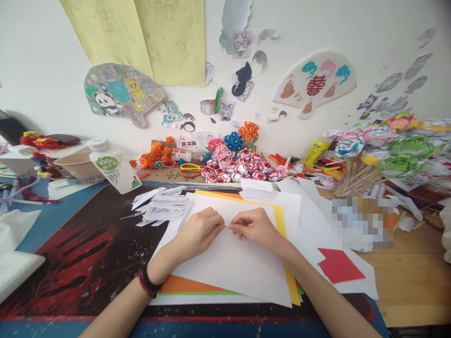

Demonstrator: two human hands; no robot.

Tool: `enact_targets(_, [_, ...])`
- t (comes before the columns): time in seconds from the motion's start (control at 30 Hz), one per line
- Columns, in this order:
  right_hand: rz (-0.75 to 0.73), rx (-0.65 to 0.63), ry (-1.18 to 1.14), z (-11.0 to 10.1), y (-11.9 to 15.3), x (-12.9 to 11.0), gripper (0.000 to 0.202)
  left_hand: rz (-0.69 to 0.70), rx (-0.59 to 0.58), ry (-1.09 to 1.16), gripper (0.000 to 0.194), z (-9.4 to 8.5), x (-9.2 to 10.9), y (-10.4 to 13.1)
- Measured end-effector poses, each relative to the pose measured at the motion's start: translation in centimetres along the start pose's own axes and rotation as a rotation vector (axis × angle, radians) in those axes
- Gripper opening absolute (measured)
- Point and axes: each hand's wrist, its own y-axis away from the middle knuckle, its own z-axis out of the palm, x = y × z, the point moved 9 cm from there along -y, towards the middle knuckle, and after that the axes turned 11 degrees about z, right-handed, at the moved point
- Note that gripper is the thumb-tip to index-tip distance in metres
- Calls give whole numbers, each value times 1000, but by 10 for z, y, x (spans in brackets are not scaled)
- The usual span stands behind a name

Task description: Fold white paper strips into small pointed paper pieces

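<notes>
Over a large white sheet (232, 267), my left hand (202, 228) and my right hand (255, 228) face each other with a small gap between the fingertips. Both hands are pinched closed. A small whitish bit, perhaps paper, shows between the fingertips, too small and pale to make out against the sheet. Orange paper (192, 285) and yellow paper (289, 277) stick out from under the white sheet. Left of the sheet lies a loose pile of white paper strips (165, 206). A stack of small white papers (257, 189) sits behind my right hand.
A white bottle (114, 166) stands at the back left. Red-and-white paper flowers (246, 166) line the back, with more flowers (405, 145) on sticks at the right. A red paper piece (341, 265) lies right of my right forearm. A dark mat (116, 253) covers the table.
</notes>
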Motion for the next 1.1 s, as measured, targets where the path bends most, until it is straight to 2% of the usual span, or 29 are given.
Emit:
enact_targets(0.17, [40,-50,-116,-1,-5,7,20,-34,50,28,24,-8,-7,2])
enact_targets(0.3, [68,21,-163,-8,-7,14,19,-112,110,66,17,-16,-19,6])
enact_targets(0.43, [65,51,-127,-16,-10,14,21,-134,163,32,17,-25,-26,11])
enact_targets(0.5, [32,183,-32,-37,-13,12,22,-176,213,-59,17,-38,-33,16])
enact_targets(0.57, [-38,485,168,-74,-10,5,21,-281,282,-227,18,-59,-43,27])
enact_targets(0.63, [-66,638,423,-95,-12,0,24,-407,333,-426,19,-81,-51,39])
enact_targets(0.7, [-33,639,613,-104,-22,4,30,-477,348,-634,22,-98,-52,49])
enact_targets(0.77, [4,590,694,-107,-31,13,27,-502,317,-786,26,-106,-51,54])
enact_targets(0.9, [29,586,690,-111,-37,23,21,-547,294,-962,30,-110,-50,59])
enact_targets(1.1, [11,599,663,-117,-33,21,24,-489,264,-889,26,-93,-47,48])
